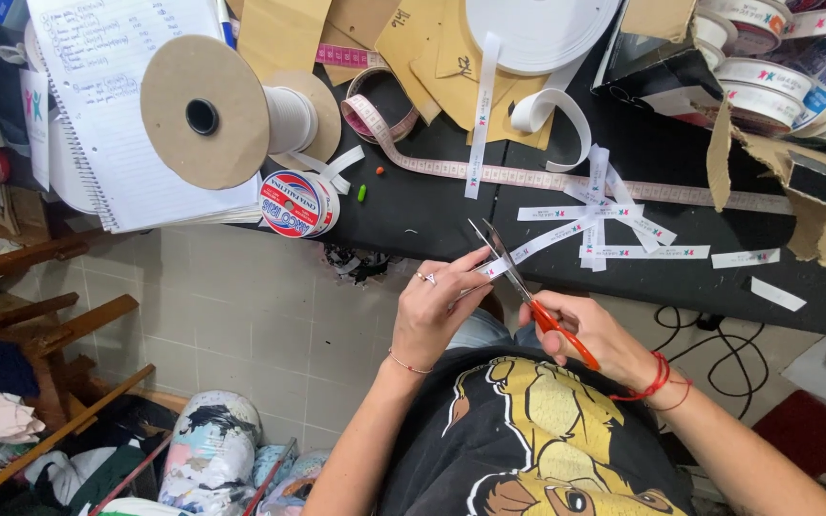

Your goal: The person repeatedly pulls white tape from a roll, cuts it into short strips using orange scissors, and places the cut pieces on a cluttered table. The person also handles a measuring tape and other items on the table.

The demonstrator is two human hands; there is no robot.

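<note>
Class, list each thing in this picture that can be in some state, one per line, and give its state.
Scissors: blades open, held in the right hand.
Label ribbon: pinched by the left hand, lying between the blades.
Cut label strips: loose, piled on the black table.
Measuring tape: unrolled across the table.
Notebook: open.
Cardboard spool: lying on its side.

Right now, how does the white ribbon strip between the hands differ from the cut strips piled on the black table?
The white printed ribbon strip is long, raised and pinched by the left hand at the red-handled scissors in the right hand; the cut white strips are short, flat and crisscrossed. Both look like the same ribbon.
</note>
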